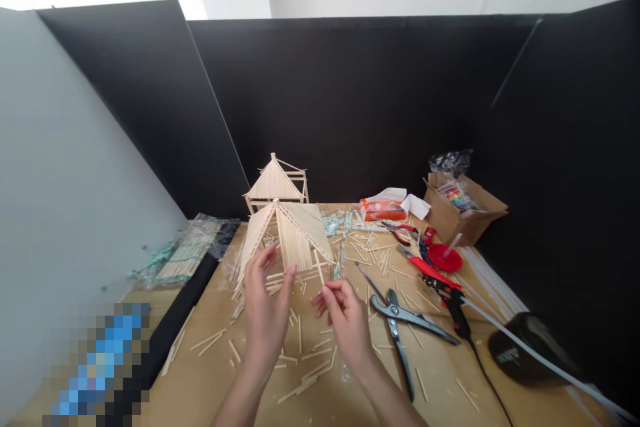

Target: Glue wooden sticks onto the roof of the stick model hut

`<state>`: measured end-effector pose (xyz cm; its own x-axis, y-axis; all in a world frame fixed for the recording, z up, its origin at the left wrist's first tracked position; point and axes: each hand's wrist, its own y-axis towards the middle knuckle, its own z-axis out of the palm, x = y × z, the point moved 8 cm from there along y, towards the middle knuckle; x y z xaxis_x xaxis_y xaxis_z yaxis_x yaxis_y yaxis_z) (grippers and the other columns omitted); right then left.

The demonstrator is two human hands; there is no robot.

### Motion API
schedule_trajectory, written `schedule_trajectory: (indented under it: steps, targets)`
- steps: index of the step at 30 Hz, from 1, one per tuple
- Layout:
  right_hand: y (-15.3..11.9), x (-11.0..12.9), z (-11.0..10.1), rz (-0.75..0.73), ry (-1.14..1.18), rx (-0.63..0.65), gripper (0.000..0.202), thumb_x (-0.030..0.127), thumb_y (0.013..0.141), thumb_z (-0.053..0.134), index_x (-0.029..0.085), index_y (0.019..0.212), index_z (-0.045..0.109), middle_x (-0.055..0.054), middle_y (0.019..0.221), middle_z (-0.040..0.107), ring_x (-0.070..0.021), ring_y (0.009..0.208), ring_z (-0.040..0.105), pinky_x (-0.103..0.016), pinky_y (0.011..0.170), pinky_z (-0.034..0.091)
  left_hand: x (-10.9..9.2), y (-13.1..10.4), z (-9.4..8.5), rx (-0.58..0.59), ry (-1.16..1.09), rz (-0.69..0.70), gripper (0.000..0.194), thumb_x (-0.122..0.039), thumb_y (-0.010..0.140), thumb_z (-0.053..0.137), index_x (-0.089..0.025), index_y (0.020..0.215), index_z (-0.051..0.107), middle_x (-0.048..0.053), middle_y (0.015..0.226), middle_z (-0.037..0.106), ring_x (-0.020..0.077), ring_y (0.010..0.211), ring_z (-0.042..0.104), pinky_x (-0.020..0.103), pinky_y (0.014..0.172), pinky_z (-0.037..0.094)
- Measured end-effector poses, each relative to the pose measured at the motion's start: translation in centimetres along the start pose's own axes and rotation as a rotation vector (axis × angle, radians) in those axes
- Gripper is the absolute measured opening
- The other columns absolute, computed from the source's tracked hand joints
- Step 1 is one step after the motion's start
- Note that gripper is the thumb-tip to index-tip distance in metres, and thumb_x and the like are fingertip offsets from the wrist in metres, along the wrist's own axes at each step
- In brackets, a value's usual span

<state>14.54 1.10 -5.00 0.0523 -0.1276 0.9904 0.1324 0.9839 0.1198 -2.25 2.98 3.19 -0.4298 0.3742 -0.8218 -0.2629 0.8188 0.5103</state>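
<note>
A small roof model of pale wooden sticks (pixel 295 240) stands on the table in front of me, its peak up and one slope partly filled with parallel sticks. My right hand (pixel 345 320) pinches a single wooden stick (pixel 319 268) between thumb and fingertips, the stick's upper end near the model's lower right edge. At the model's front left, my left hand (pixel 267 297) has its thumb and fingers apart, with nothing seen between them. Behind stands a second stick model (pixel 275 183) with a peaked roof on a frame.
Loose sticks (pixel 315 373) litter the table (pixel 215 380). To the right lie large cutters (pixel 395 313), a glue gun (pixel 455 307), a red dish (pixel 445 257) and a black container (pixel 530 350). A cardboard box (pixel 463 213) and orange packet (pixel 384 209) sit farther back, bagged sticks (pixel 187 250) left.
</note>
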Motion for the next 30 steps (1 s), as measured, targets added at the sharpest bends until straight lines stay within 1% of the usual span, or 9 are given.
schedule_trajectory:
  steps: [3,6,10,12,15,18,23,26,30]
  targets:
    - [1.1,-0.4,0.5,-0.007,-0.017,-0.015,0.026,0.047,0.096,0.049,0.021,0.092,0.055,-0.003,0.074,0.071,-0.0150,0.061,0.065,-0.021,0.051,0.043,0.5,1.9,1.2,0.102,-0.003,-0.048,0.059,-0.038,0.082,0.066,-0.024,0.134,0.042,0.013,0.136,0.048,0.0273,0.124,0.051,0.047,0.105,0.042]
    - [1.7,-0.7,0.5,-0.014,-0.020,-0.026,0.026,0.046,0.096,0.049,0.021,0.093,0.055,-0.003,0.074,0.070,-0.0151,0.061,0.064,-0.021,0.051,0.043,1.1,3.0,2.7,0.203,-0.105,-0.142,0.063,-0.038,0.081,0.067,-0.024,0.136,0.038,0.014,0.140,0.048,0.0277,0.125,0.052,0.046,0.104,0.043]
    - [2.0,-0.7,0.7,-0.028,-0.011,-0.012,0.027,0.046,0.096,0.049,0.020,0.093,0.056,-0.003,0.073,0.069,-0.0155,0.061,0.064,-0.022,0.052,0.044,1.2,4.1,4.2,0.297,-0.273,-0.230,0.063,-0.038,0.076,0.073,-0.020,0.129,0.044,0.015,0.131,0.058,0.0283,0.119,0.058,0.044,0.100,0.046]
    - [2.0,-0.6,0.8,-0.032,-0.011,-0.004,0.027,0.046,0.096,0.049,0.020,0.092,0.056,-0.002,0.073,0.069,-0.0155,0.061,0.064,-0.022,0.053,0.044,1.3,4.5,4.7,0.346,-0.328,-0.267,0.062,-0.037,0.072,0.076,-0.018,0.125,0.048,0.014,0.127,0.061,0.0289,0.117,0.059,0.043,0.100,0.046]
    - [2.2,-0.7,0.9,-0.031,-0.005,-0.003,0.026,0.045,0.096,0.049,0.020,0.093,0.056,-0.002,0.074,0.069,-0.0152,0.061,0.064,-0.022,0.054,0.045,1.6,4.8,5.3,0.407,-0.376,-0.328,0.066,-0.036,0.068,0.080,-0.018,0.123,0.050,0.014,0.123,0.065,0.0296,0.113,0.062,0.044,0.099,0.047]
    - [2.4,-0.7,1.1,-0.027,0.002,0.001,0.026,0.045,0.096,0.049,0.021,0.092,0.057,-0.002,0.073,0.068,-0.0151,0.061,0.064,-0.022,0.053,0.045,1.8,4.9,5.4,0.420,-0.380,-0.372,0.068,-0.035,0.065,0.083,-0.018,0.123,0.051,0.013,0.120,0.067,0.0292,0.110,0.064,0.043,0.097,0.048]
    - [2.6,-0.7,1.3,-0.039,0.035,-0.002,0.027,0.045,0.095,0.050,0.020,0.090,0.058,-0.002,0.073,0.069,-0.0153,0.060,0.064,-0.023,0.057,0.048,2.2,5.0,5.5,0.378,-0.358,-0.468,0.067,-0.036,0.060,0.085,-0.017,0.117,0.055,0.013,0.114,0.070,0.0285,0.105,0.067,0.041,0.091,0.051]
    - [2.6,-0.7,1.4,-0.041,0.041,0.001,0.027,0.046,0.095,0.051,0.020,0.089,0.058,-0.003,0.072,0.069,-0.0152,0.058,0.064,-0.023,0.058,0.049,2.2,5.0,5.5,0.373,-0.328,-0.479,0.064,-0.036,0.060,0.085,-0.015,0.113,0.057,0.013,0.110,0.071,0.0286,0.101,0.068,0.040,0.088,0.053]
    - [2.6,-0.8,1.4,-0.043,0.048,0.002,0.027,0.046,0.095,0.052,0.020,0.089,0.058,-0.003,0.072,0.070,-0.0150,0.058,0.064,-0.022,0.055,0.048,2.1,4.9,5.5,0.367,-0.299,-0.476,0.062,-0.037,0.062,0.084,-0.016,0.114,0.057,0.012,0.111,0.071,0.0284,0.100,0.068,0.039,0.086,0.053]
